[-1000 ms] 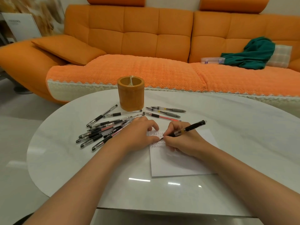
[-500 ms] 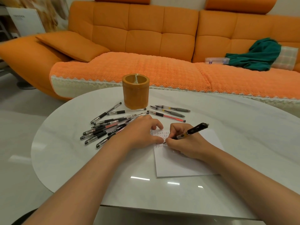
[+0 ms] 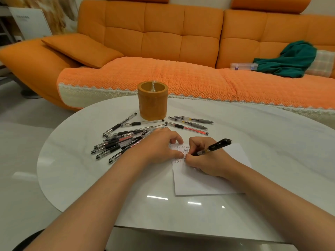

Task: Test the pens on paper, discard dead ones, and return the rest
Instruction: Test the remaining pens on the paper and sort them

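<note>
My right hand (image 3: 208, 160) grips a black click pen (image 3: 214, 147) with its tip down on a white sheet of paper (image 3: 208, 182) that bears rows of small written marks near its top left corner. My left hand (image 3: 159, 147) rests on that corner, fingers curled down onto the sheet and holding nothing. A heap of several black and red gel pens (image 3: 123, 140) lies to the left of my left hand. Three more pens (image 3: 190, 124) lie apart beyond the paper. An orange round pen holder (image 3: 152, 100) stands upright behind them.
The white oval table (image 3: 81, 160) ends close to my body and curves away on the left. Behind it runs an orange sofa (image 3: 163, 51) with a green cloth (image 3: 288, 60) and a clear plastic box (image 3: 243, 66) on its seat.
The pen tip has shifted slightly on the paper as my right hand writes. The view has tilted down a little. My left hand stays on the sheet's corner.
</note>
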Available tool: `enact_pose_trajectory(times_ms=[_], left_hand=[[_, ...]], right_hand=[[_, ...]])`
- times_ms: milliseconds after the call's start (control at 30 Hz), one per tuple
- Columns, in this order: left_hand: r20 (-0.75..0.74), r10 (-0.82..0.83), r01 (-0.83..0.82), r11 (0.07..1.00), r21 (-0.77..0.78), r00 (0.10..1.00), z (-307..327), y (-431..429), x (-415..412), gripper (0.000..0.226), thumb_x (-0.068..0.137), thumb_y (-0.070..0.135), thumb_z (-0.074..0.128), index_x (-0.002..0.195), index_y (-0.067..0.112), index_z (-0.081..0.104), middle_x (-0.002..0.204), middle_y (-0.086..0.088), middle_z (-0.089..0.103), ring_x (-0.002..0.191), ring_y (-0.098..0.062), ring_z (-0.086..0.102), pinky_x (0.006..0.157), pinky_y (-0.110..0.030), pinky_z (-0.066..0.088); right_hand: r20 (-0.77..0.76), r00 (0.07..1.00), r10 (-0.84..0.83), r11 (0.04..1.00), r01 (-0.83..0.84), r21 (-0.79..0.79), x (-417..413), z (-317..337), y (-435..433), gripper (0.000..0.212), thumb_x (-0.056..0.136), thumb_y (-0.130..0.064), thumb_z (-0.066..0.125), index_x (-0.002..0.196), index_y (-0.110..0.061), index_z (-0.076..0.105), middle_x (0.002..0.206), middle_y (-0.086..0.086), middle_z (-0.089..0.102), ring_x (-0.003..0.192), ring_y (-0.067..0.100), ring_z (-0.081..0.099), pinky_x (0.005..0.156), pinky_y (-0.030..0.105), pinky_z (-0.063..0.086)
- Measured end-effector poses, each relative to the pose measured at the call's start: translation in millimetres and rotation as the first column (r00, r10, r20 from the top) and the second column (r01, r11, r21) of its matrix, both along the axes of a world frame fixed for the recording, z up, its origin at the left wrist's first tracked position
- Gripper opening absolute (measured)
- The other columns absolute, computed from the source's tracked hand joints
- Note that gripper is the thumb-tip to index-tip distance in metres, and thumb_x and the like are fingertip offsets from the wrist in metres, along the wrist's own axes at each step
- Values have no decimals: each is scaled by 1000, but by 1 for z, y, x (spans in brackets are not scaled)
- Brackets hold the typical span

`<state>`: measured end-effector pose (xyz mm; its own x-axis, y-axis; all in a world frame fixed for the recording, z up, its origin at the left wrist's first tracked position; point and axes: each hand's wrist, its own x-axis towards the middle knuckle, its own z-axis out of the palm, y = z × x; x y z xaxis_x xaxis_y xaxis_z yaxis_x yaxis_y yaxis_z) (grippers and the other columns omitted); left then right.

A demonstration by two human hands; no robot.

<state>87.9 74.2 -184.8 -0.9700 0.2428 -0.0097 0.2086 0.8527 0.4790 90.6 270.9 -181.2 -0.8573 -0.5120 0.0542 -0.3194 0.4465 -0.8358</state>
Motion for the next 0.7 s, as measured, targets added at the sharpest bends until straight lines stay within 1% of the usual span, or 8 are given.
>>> enact_pose_trajectory(times_ms=[100,233,367,467,600,700], left_hand=[[3,3,-3,1000,7,1000,-1,-1,0,46,80,54,75,122,43,59,107,15,50,103,-9,45,80,-26,39],[3,4,-4,1000,11,1000,-2,-1,-1,45,81,55,74,122,43,59,107,16,50,103,-8,45,81,-26,39],[5,0,0,1000,6,1000,-2,-1,-2,45,80,55,74,121,43,59,106,16,49,102,-9,44,80,-26,38],[5,3,-3,1000,11,1000,-3,-1,-2,45,80,54,75,121,43,59,105,16,49,102,-9,44,80,-26,38],[4,4,-4,1000,14,1000,-3,-1,-2,45,80,54,75,121,43,59,105,16,49,102,-9,44,80,-26,38],[10,7,-8,1000,15,1000,-2,-1,-3,45,80,54,75,121,44,59,105,16,49,102,-9,44,79,-26,38]], right_hand=[[-8,1000,-8,1000,8,-5,1,-1,0,20,80,-6,71,70,-2,54,62,10,64,54,14,57,52,28,43],[-8,1000,-20,999,20,-40,1,-2,2,19,81,-4,70,69,-3,55,59,7,62,52,14,57,51,26,43],[-15,1000,6,1000,-6,-12,0,-3,2,20,81,-4,71,68,-4,55,61,8,65,53,14,57,53,29,44],[16,1000,18,1000,-18,-14,0,-2,2,19,80,-3,71,69,-2,55,62,10,65,55,14,56,54,30,43],[16,1000,-7,999,8,-37,0,-2,2,18,80,-3,70,69,-1,56,59,8,63,53,15,56,52,28,43],[3,1000,-6,1000,6,-18,0,-2,1,18,78,-2,70,68,-2,55,58,7,63,53,16,56,53,29,43]])
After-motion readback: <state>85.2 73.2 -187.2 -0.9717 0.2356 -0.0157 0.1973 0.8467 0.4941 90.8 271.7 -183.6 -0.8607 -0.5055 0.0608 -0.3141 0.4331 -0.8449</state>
